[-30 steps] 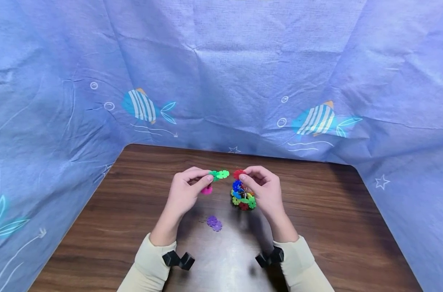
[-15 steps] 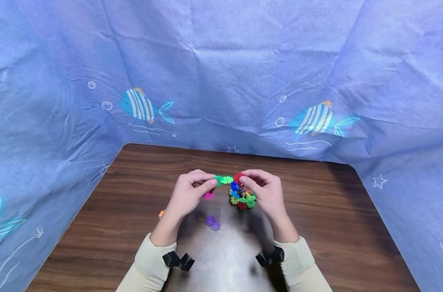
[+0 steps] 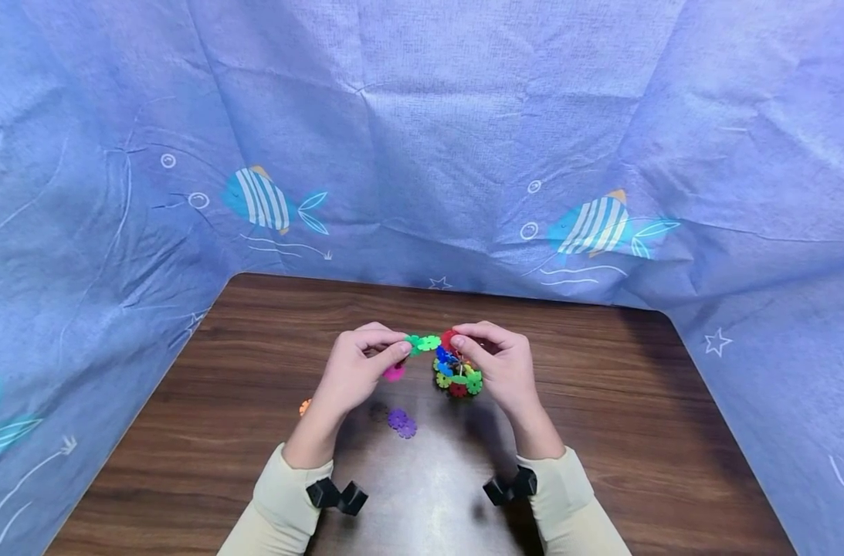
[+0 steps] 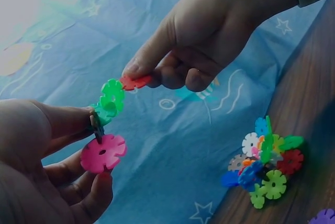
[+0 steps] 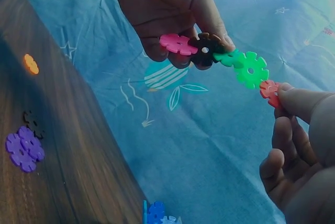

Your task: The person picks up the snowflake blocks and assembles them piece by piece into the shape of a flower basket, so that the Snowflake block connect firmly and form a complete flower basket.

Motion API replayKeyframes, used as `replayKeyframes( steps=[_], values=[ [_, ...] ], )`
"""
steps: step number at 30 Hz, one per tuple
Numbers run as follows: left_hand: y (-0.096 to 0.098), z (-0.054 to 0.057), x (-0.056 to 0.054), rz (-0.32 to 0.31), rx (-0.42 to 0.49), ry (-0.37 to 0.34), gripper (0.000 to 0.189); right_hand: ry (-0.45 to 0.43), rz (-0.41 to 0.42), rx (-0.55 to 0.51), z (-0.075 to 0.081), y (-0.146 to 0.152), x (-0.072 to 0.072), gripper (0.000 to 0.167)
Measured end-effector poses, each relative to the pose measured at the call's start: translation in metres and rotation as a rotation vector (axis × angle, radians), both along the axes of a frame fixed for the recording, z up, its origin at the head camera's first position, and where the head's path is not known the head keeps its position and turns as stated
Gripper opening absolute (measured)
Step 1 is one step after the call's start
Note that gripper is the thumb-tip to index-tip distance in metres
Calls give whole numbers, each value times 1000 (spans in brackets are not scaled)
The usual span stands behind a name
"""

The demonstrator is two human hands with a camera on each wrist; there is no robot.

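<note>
My left hand point(image 3: 355, 367) pinches a short chain of flower-shaped plastic discs between thumb and fingers. In the right wrist view the chain runs from a pink disc point(image 5: 177, 44) through a dark brown disc point(image 5: 205, 51) and a teal-green disc point(image 5: 226, 58) to a bright green disc point(image 5: 252, 70). My right hand point(image 3: 501, 367) pinches a red disc point(image 5: 269, 93) by thumb and fingertips, its edge right at the bright green one. Both hands are raised above the table. Beyond the pieces, a multicoloured cluster of joined discs point(image 4: 267, 161) stands on the table.
Two overlapping purple discs point(image 3: 402, 423) lie on the brown wooden table point(image 3: 206, 455), with a dark disc point(image 5: 33, 123) beside them. An orange disc point(image 3: 305, 406) is partly hidden by the left forearm. A blue fish-print cloth point(image 3: 422, 154) hangs behind the table.
The gap between the green end of the chain and the red disc has closed; the two edges now meet. The left hand has come slightly right and lower, uncovering the orange disc.
</note>
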State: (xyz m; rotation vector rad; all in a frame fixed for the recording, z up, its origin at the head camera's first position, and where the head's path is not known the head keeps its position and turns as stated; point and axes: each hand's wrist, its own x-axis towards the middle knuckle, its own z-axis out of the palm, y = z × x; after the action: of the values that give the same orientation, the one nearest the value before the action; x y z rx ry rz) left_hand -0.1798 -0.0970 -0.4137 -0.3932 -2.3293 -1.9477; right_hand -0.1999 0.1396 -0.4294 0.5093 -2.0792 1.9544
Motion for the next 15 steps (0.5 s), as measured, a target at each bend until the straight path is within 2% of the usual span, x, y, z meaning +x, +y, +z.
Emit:
replayKeyframes(
  steps=[7, 15],
  values=[
    [3, 0, 1, -3, 1, 18, 12, 54, 23, 15, 0, -1, -1, 17],
    [13, -5, 1, 34, 42, 34, 11, 22, 42, -9, -3, -3, 1, 11]
  ],
)
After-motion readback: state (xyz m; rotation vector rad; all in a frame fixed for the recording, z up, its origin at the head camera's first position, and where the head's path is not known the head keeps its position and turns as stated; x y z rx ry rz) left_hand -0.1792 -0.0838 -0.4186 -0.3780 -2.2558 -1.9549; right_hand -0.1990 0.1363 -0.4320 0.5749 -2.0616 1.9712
